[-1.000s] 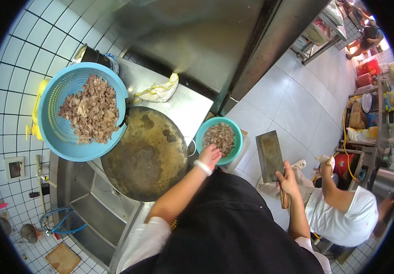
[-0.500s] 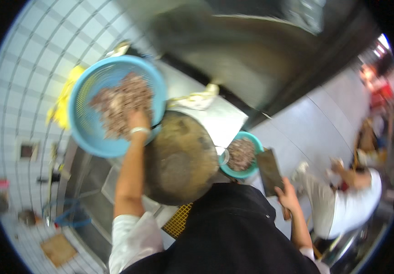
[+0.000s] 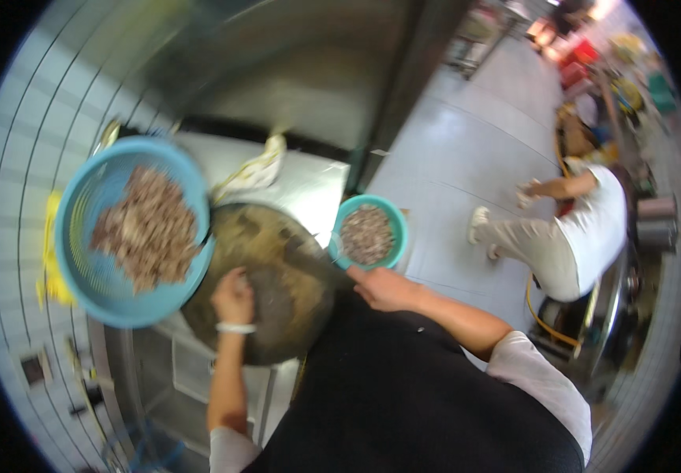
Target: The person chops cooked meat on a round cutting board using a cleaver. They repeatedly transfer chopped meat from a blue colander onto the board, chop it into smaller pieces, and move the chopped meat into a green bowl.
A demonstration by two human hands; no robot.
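A round, worn chopping block (image 3: 253, 229) lies in front of me. My left hand (image 3: 234, 297), with a white band at the wrist, is over its left part, fingers curled in; what they hold, if anything, is hidden. My right hand (image 3: 384, 288) is at the block's right side, closed on a cleaver (image 3: 318, 264), whose blurred dark blade reaches over the block; its handle is hidden in the hand. To the left stands a large blue colander (image 3: 72, 276) with a heap of cut meat pieces (image 3: 147, 229). Right of the block, a smaller teal basin (image 3: 399, 226) holds more meat pieces (image 3: 366, 234).
A cloth (image 3: 257, 172) lies on the steel counter (image 3: 309, 185) behind the block. Below left is a steel sink (image 3: 155, 355). Yellow material (image 3: 52, 260) hangs by the tiled wall. Another person (image 3: 585, 236) in white bends over on the right.
My left hand has left the meat in the colander and come over the block. My right hand has brought the cleaver from the far right in to the block. The view has turned right.
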